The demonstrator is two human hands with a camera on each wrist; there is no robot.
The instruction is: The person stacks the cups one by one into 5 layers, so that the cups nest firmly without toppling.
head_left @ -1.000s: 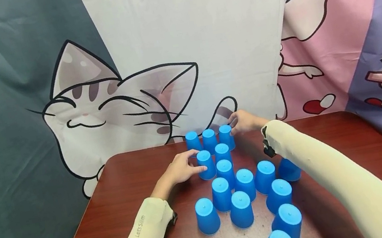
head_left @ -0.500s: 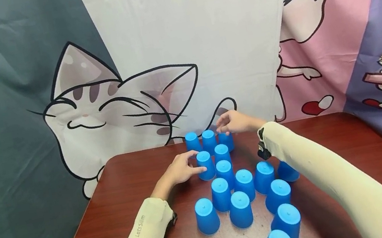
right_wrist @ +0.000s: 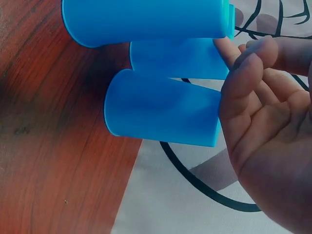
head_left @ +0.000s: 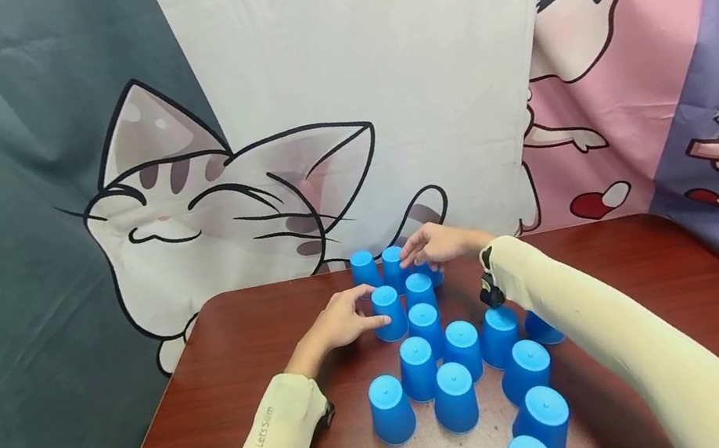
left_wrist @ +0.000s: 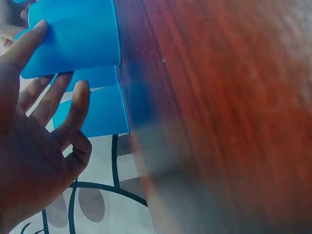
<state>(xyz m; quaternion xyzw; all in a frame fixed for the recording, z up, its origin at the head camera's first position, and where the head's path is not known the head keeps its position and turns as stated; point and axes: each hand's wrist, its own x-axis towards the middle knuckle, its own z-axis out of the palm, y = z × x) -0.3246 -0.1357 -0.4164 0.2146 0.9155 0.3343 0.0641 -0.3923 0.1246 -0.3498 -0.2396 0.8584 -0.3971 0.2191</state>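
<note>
Upside-down blue cups stand in a branching pattern on the table. My left hand (head_left: pixel 341 317) holds an upside-down blue cup (head_left: pixel 391 315) left of the middle column, thumb on its near side and fingertips at its far side; the left wrist view shows the thumb (left_wrist: pixel 30 41) against the cup's wall. Beyond it, my right hand (head_left: pixel 440 244) hovers over the back row's right cup (head_left: pixel 435 275), which it partly hides. Its fingertips reach toward the back row's middle cup (head_left: pixel 394 274). In the right wrist view the fingers bend loosely beside the cup tops, gripping none.
The back row's left cup (head_left: pixel 363 271) stands near the far table edge, before a printed cloth backdrop (head_left: pixel 447 66). Several more cups, such as a near-left cup (head_left: pixel 392 413) and a right-hand cup (head_left: pixel 541 423), run toward me. One cup (head_left: pixel 543 328) sits partly behind my right sleeve.
My right hand has moved left from beside the back row's right cup, over its top and toward the middle one. The left hand has stayed at its cup.
</note>
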